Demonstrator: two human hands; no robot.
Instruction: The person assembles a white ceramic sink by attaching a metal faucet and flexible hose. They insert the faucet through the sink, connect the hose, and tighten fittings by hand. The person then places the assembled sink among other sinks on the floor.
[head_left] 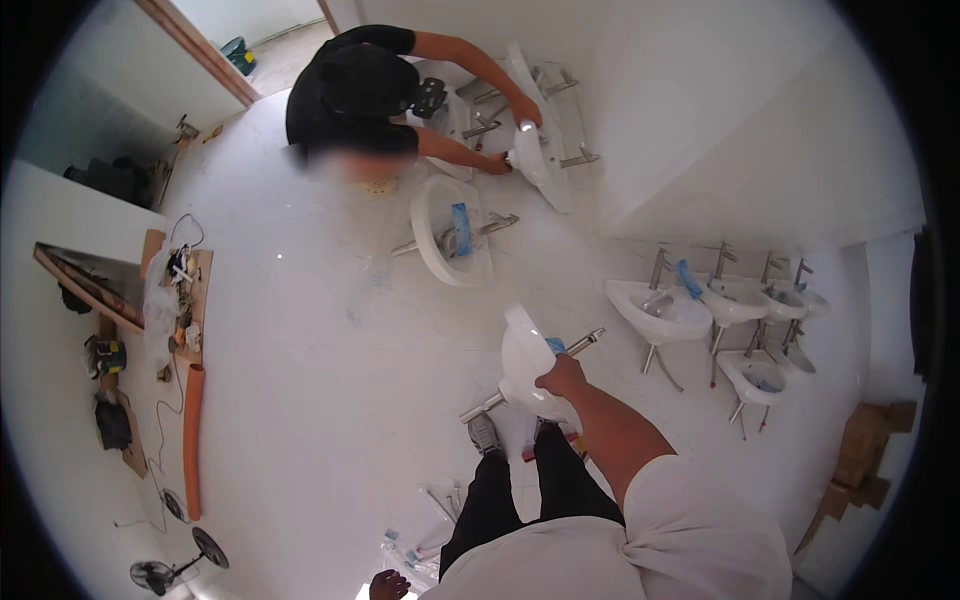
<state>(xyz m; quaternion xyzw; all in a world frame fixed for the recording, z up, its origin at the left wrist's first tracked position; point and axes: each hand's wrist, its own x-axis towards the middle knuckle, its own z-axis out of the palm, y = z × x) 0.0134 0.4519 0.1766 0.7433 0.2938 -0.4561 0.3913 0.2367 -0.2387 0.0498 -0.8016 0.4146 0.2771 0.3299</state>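
**Washbasin carried over the white floor**

Our fingers (552,378) of the right hand (562,377) curl tight around the rim of a white washbasin (524,362), which hangs just above our shoes with its metal legs (580,345) sticking out. Our left hand (388,584) sits low by our hip; we cannot tell its grip. Across the floor (300,400) another person (355,90) handles a second basin (540,150).

top: white short-sleeved shirt (640,545) | legs: black trousers (530,495) | feet: grey shoe (484,433) | forearms: bare
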